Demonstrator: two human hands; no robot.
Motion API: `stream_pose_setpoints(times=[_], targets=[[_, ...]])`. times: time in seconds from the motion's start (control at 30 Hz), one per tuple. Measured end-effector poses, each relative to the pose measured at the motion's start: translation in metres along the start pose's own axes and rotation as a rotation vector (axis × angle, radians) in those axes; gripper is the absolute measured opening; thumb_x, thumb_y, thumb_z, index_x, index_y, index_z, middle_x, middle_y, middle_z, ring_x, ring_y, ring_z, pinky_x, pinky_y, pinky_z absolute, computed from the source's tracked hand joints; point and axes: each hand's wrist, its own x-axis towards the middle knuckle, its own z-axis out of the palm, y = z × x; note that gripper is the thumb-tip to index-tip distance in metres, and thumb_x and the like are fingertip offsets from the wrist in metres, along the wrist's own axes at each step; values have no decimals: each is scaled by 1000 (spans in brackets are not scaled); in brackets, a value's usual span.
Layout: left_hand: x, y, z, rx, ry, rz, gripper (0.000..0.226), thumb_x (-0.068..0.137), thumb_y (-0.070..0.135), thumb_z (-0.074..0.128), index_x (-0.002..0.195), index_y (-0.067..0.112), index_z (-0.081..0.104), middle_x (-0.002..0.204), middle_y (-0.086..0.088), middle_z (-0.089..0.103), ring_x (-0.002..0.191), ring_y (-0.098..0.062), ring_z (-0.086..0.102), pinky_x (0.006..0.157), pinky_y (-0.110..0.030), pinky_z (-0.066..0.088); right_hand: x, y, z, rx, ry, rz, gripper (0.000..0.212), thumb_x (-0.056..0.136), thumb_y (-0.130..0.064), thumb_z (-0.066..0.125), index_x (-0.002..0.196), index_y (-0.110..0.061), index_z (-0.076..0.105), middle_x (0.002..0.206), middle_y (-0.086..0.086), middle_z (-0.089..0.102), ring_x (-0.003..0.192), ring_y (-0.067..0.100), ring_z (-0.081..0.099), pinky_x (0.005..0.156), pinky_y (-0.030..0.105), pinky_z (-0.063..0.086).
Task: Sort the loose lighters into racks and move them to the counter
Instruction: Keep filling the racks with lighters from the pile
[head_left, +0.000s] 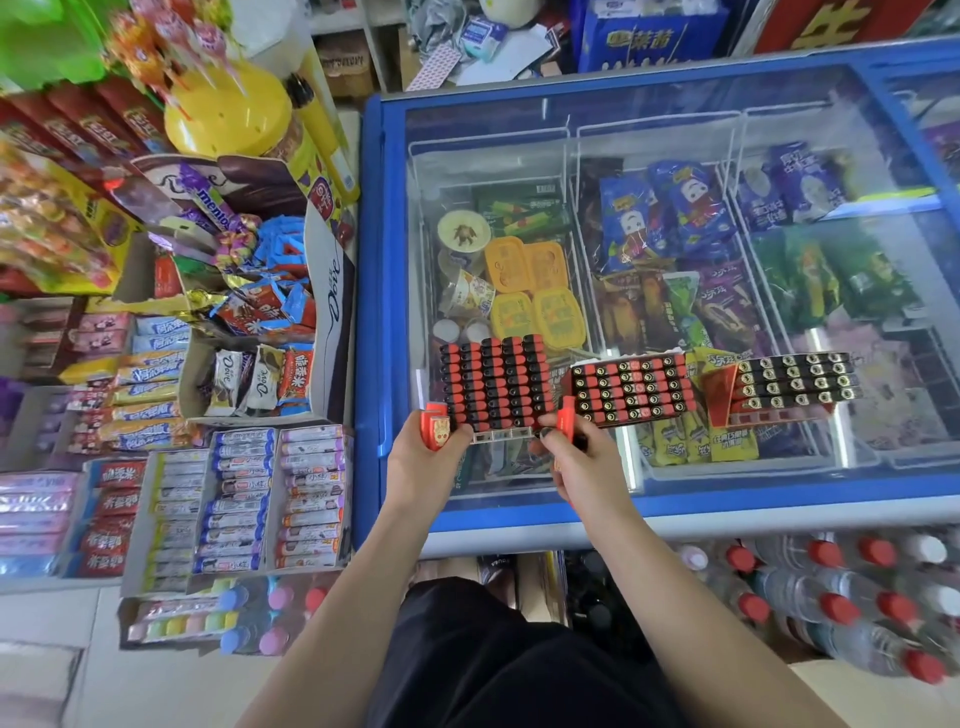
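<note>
Three racks of red-and-black lighters rest on the freezer's glass lid (675, 130): a left rack (493, 382), a middle rack (631, 389) and a right rack (795, 387). The left rack's nearest row (501, 435) shows empty clear slots. My left hand (423, 460) grips two loose red lighters (435, 425) at that rack's front left corner. My right hand (579, 460) pinches one red lighter (566, 418) at its front right corner, touching the middle rack's edge.
The blue-framed freezer (371, 312) holds ice creams under glass. Snack and candy display boxes (249, 332) crowd the left side. Packs of water bottles (857, 597) stand on the floor at the right. My legs in dark clothing (493, 649) are below.
</note>
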Motion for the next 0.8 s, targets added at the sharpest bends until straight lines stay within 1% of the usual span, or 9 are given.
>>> stream_pose_setpoints(times=[0.17,0.23,0.3,0.33,0.4,0.5,0.57,0.7,0.8], targets=[[3,-1,1,-9,-15,-7,10,97,30,71,98,26,61,86,1,67,72,-14,58,67,-31,47,1,1,2,-131,78,-112,10,102,-22,60,110,-26,65,90,3,76,55,-3,55,62,25,41],[4,-2,1,-14,-22,-12,10,97,29,70,99,26,61,86,2,67,72,-13,58,67,-30,47,0,-1,3,-194,124,-161,2,101,-21,60,102,-20,61,88,8,73,63,9,59,62,29,45],[5,-2,1,-15,-24,-17,10,97,29,70,99,26,61,85,3,67,72,-13,58,67,-30,46,0,-2,4,-236,172,-188,9,100,-18,63,98,-12,57,88,15,68,69,22,61,62,32,48],[5,-2,2,-13,-24,-17,11,97,30,71,100,26,61,86,3,67,72,-13,58,68,-30,46,0,-3,4,-252,194,-189,11,99,-17,63,97,-10,55,88,16,67,70,24,60,61,31,48],[6,-2,2,-19,-26,-19,11,97,30,71,101,26,61,87,3,67,73,-13,58,68,-30,46,1,-6,4,-270,221,-168,14,98,-17,64,97,-7,55,88,18,67,67,21,57,58,29,46],[7,-3,2,-23,-32,-22,12,98,30,70,102,25,61,87,2,66,72,-13,58,66,-29,46,3,-10,4,-274,238,-138,16,96,-18,65,97,-4,57,86,18,68,63,18,53,48,16,41],[7,-3,3,-27,-32,-27,12,97,31,70,102,26,61,86,2,66,71,-12,58,65,-29,45,4,-11,4,-255,237,-119,16,96,-18,66,99,-4,59,85,17,69,62,16,53,46,12,40],[7,-3,2,-28,-33,-35,12,97,31,70,102,26,61,87,2,66,72,-13,58,66,-31,46,3,-15,7,-249,239,-110,15,95,-19,69,97,-7,60,79,6,65,64,16,55,55,23,40],[5,-2,1,-24,-26,-40,12,97,31,70,101,25,61,86,2,66,71,-13,58,65,-30,46,4,-17,8,-267,249,-126,12,93,-17,70,95,-11,60,79,6,66,64,18,57,58,29,41]])
